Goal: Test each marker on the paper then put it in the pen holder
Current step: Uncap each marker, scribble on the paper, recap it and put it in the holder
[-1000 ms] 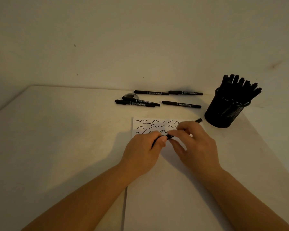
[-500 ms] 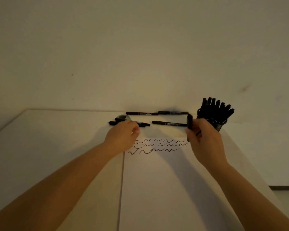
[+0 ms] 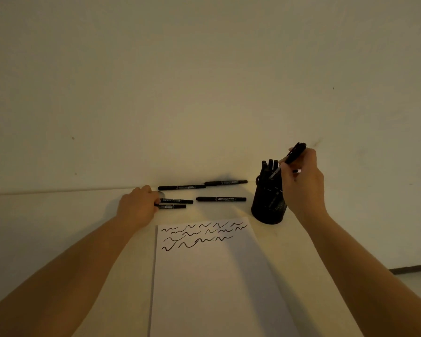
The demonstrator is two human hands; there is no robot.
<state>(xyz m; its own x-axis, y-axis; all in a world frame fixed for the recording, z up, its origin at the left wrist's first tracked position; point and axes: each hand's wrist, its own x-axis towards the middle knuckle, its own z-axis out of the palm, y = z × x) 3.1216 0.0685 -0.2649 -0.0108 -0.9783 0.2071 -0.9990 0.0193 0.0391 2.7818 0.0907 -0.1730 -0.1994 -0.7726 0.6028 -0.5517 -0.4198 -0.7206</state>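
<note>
My right hand [image 3: 303, 183] grips a black marker [image 3: 292, 154], tilted, with its lower end over the mouth of the black mesh pen holder [image 3: 267, 207], which holds several markers. My left hand [image 3: 137, 207] rests at the left ends of two black markers [image 3: 176, 201] lying side by side; its fingers touch them, but whether they grip one is hidden. Three more markers lie near the wall: two end to end [image 3: 182, 187] and one [image 3: 221, 198] in front. The white paper [image 3: 216, 276] carries several black squiggles along its top.
The white table [image 3: 46, 227] ends at a plain wall just behind the markers. A small round object [image 3: 161, 194] peeks out beside my left fingers. The table's right edge runs close past the pen holder, with floor beyond.
My right hand has lifted the capped marker from the paper up to the pen holder. My left hand has let go of that marker and reached the loose markers at the back left.
</note>
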